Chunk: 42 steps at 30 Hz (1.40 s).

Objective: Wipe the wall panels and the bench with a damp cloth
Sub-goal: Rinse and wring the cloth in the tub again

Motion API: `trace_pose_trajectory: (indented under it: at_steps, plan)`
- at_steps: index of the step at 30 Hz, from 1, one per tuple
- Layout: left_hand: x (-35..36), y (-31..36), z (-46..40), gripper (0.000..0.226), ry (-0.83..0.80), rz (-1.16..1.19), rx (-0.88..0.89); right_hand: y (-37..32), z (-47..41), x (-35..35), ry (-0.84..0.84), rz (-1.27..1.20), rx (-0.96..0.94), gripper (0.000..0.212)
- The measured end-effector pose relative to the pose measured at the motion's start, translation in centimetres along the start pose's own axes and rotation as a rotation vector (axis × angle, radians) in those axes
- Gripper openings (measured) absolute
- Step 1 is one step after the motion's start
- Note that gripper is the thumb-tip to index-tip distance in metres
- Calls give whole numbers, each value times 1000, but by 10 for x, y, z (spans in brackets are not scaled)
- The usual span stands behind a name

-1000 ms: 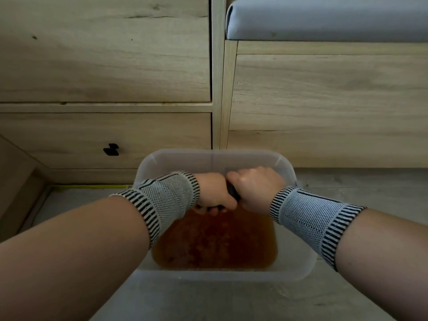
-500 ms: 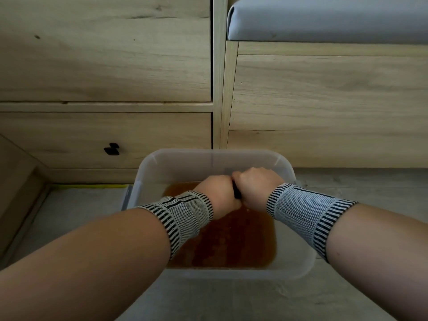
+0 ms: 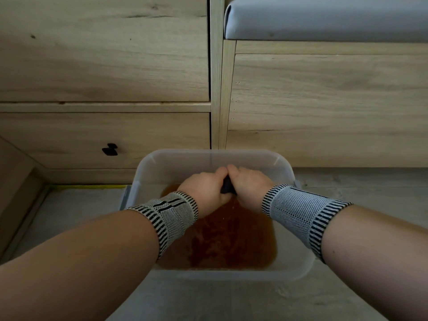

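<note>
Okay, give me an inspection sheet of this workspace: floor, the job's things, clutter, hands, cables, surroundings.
Surface: grey floor, bare where visible.
Job's things: dark cloth, mostly hidden between the hands; clear plastic tub on the floor with brownish water; wooden panels; bench with a grey cushion.
Clutter: nothing seen.
Hands: left hand and right hand both grip the cloth over the tub; striped wristbands on both wrists.
Cables: nothing seen.
Surroundings: black handle on a lower drawer; yellow strip at its base.

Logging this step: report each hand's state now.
Left hand: closed, gripping the dark cloth over the tub.
Right hand: closed, gripping the same cloth.
</note>
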State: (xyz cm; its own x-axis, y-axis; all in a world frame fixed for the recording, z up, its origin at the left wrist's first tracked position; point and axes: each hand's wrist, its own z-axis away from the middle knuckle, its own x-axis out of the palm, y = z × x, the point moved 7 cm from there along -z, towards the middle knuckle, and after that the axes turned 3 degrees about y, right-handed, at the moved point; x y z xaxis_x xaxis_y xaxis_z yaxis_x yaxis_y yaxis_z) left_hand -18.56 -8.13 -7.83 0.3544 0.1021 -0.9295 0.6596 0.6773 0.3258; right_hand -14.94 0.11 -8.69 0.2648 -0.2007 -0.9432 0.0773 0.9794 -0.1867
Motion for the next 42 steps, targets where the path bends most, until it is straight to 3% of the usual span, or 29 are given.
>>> trace_pose_trajectory:
  at_steps: [4, 8, 10, 12, 14, 16, 23, 25, 28, 31, 33, 39, 42]
  plan:
    - [1, -12, 1, 42, 30, 174, -28, 5, 3, -10, 106, -251, 23, 79]
    - [10, -31, -4, 29, -29, 860, -385, 7, 15, -21, 320, -152, -63, 85]
    - [18, -26, 1, 27, -222, 1209, -551, 0, 18, -21, 383, -103, -144, 87]
    - [19, -5, 10, 28, -497, 1425, -605, -4, 20, -26, 484, -108, -224, 89]
    - [14, 10, 17, 30, -697, 1511, -587, -4, 21, -36, 590, -113, -289, 89]
    - [7, 13, 19, 33, -791, 1540, -560, -8, 23, -48, 635, -105, -355, 89]
    - [9, 4, 29, 35, -915, 1421, -503, -21, 26, -48, 556, -107, -399, 105]
    - [9, 5, 28, 32, -912, 1439, -494, -19, 21, -50, 507, -40, -281, 105]
    - [2, 7, 22, 24, -869, 1409, -483, -9, 13, -56, 381, 98, -68, 81]
    - [0, 8, 19, 17, -815, 1169, -434, -11, 14, -59, 334, 208, -71, 40]
    - [1, 8, 16, 19, -753, 978, -411, -9, 15, -54, 292, 245, -74, 26]
    - [-4, 18, -3, 19, -466, 276, -203, -1, 18, -44, 170, 285, -36, 30]
    - [-4, 26, -10, 18, -310, 133, -127, 2, 18, -43, 139, 284, 7, 25]
